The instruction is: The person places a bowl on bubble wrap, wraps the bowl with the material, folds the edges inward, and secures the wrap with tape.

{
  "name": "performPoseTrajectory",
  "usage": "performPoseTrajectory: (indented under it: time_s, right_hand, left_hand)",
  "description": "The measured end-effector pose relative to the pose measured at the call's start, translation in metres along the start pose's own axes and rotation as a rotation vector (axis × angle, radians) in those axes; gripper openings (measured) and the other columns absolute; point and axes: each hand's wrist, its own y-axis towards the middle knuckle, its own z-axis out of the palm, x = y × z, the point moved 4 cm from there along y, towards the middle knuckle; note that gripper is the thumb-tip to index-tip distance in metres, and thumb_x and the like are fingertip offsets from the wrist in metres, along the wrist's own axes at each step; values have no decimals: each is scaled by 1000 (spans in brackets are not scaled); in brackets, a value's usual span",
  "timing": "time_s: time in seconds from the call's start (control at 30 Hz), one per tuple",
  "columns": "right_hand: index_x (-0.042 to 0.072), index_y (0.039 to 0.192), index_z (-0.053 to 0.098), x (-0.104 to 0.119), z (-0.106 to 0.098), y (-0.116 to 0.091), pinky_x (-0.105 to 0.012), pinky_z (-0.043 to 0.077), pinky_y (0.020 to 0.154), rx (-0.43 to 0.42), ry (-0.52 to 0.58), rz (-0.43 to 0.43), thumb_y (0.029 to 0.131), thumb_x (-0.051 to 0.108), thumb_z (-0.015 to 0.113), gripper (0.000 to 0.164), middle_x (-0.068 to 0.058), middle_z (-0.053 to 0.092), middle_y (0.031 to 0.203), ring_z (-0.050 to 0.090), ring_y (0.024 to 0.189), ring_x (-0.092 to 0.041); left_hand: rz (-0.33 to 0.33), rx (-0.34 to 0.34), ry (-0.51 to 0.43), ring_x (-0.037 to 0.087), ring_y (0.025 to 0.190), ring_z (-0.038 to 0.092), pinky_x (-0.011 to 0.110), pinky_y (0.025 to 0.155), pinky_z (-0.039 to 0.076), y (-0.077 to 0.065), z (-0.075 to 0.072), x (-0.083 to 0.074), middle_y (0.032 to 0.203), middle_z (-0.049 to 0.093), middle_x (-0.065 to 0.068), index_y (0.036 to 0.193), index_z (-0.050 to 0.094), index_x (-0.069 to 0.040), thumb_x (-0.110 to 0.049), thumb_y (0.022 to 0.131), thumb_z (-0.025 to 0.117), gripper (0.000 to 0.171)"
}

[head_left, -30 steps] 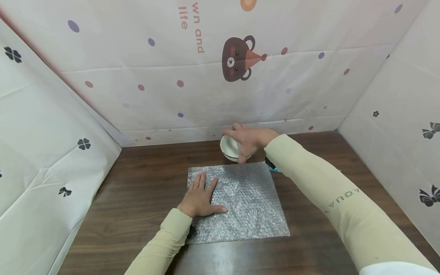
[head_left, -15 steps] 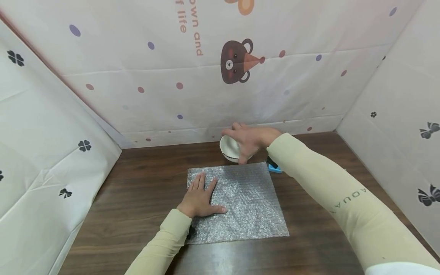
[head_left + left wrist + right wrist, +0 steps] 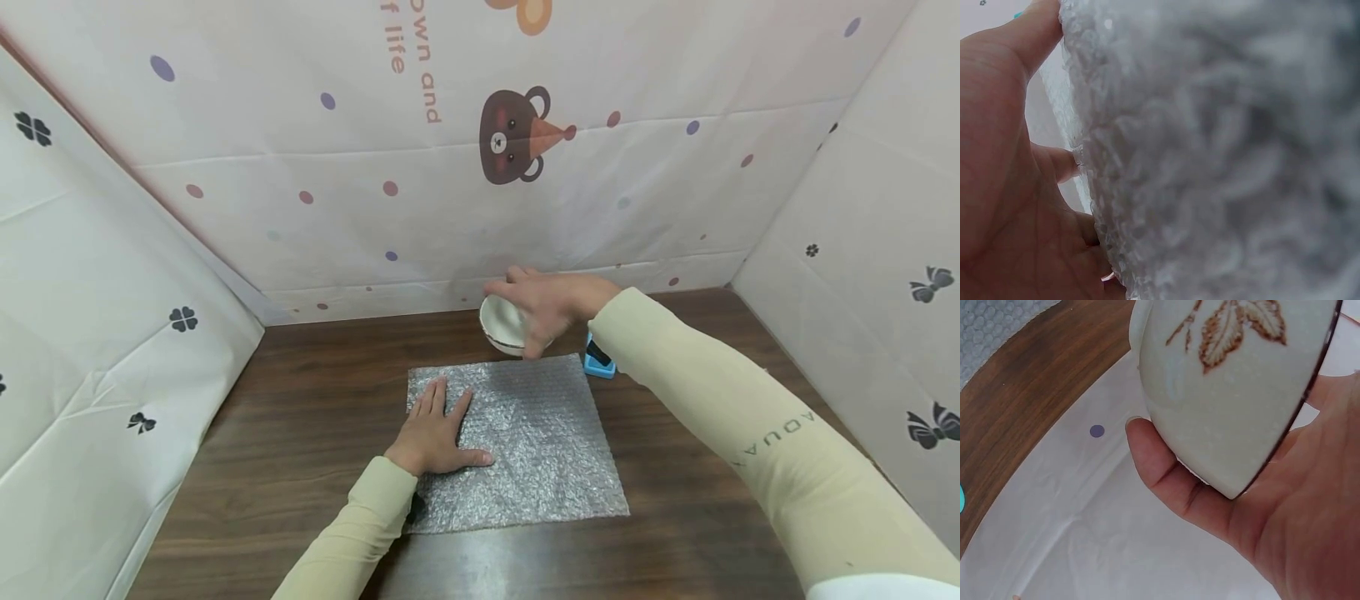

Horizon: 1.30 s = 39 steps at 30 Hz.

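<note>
A sheet of bubble wrap [image 3: 536, 454] lies flat on the table. My left hand [image 3: 431, 433] rests on its left part with fingers straight and spread; the left wrist view shows the crinkled wrap [image 3: 1179, 156] close beside the palm [image 3: 1004, 181]. Just beyond the sheet's far edge is a white bowl [image 3: 498, 321] with a dark rim. My right hand [image 3: 543, 308] grips its right side from above. In the right wrist view, brown leaves decorate the bowl's outside [image 3: 1222, 394], and a digit [image 3: 1166, 472] presses against that wall. The other fingers are mostly hidden.
Right of the bowl, partly behind the right sleeve [image 3: 705, 392], lies a small blue item [image 3: 598, 365] with a black part. A patterned white sheet [image 3: 330, 225] hangs along the table's back edge, with others at both sides. The table [image 3: 300, 450] is dark wood.
More of the blue item has come out from behind the right sleeve as the forearm shifted slightly right. Both hands stay where they were, with the bowl and wrap almost unmoved.
</note>
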Motion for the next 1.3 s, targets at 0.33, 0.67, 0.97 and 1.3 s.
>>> performPoseTrajectory:
  time_s: [0.33, 0.67, 0.97, 1.3]
  right_hand:
    - [30, 162, 30, 4, -1, -11, -40, 53, 88, 19, -33, -10, 66, 37, 91, 114, -5, 46, 135, 50, 116, -24]
    - [27, 162, 32, 11, -1, -21, -40, 55, 87, 8, -48, -38, 66, 36, 92, 114, -5, 48, 135, 51, 117, -25]
    - [26, 164, 30, 15, -2, -29, -40, 54, 90, 14, -41, -66, 66, 32, 94, 117, -6, 47, 138, 51, 117, -25]
    - [25, 165, 28, 23, -6, -36, -42, 53, 93, 31, -35, -104, 69, 34, 94, 117, -8, 45, 141, 49, 119, -26]
  left_hand:
    - [-7, 6, -7, 41, 164, 5, 60, 129, 20, -4, 2, -2, 175, 3, 24, 168, 24, -22, -78, 83, 68, 111]
    - [-7, 3, -2, 41, 164, 4, 60, 130, 19, -5, 2, -4, 175, 3, 24, 168, 23, -22, -78, 84, 68, 110]
    - [-4, 8, 6, 41, 164, 4, 60, 130, 19, -6, 2, -4, 175, 3, 24, 168, 23, -23, -78, 84, 67, 110]
    - [-7, 13, 7, 40, 164, 3, 60, 130, 19, -5, 1, -4, 175, 2, 23, 168, 22, -23, -78, 84, 67, 110]
